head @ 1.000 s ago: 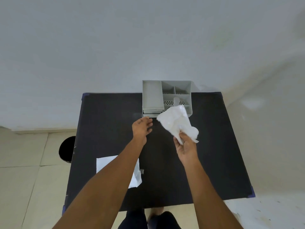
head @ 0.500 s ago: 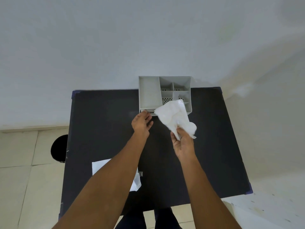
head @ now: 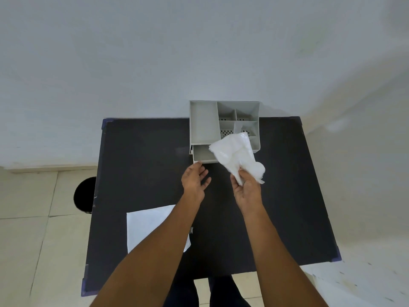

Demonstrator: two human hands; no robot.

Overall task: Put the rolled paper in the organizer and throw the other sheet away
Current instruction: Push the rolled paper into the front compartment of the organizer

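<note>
head view: the grey plastic organizer [head: 202,122] at the black tabletop's [head: 143,165] far edge now has its drawer [head: 202,154] pulled out; left hand [head: 194,181] fingers spread, empty; right hand [head: 246,191] fingers pinch the crinkled white rolled paper [head: 235,155] above it.

A bare, plain room, likely a simple office or a staged work corner rather than a lived-in home. A small black surface [head: 143,156] stands against an unadorned pale wall [head: 155,52] filling the upper frame, with cream floor tiles [head: 26,218] at lower left. A grey desk organizer [head: 202,122] with compartments and a dark round bin [head: 85,194] on the floor suggest desk work.
</note>
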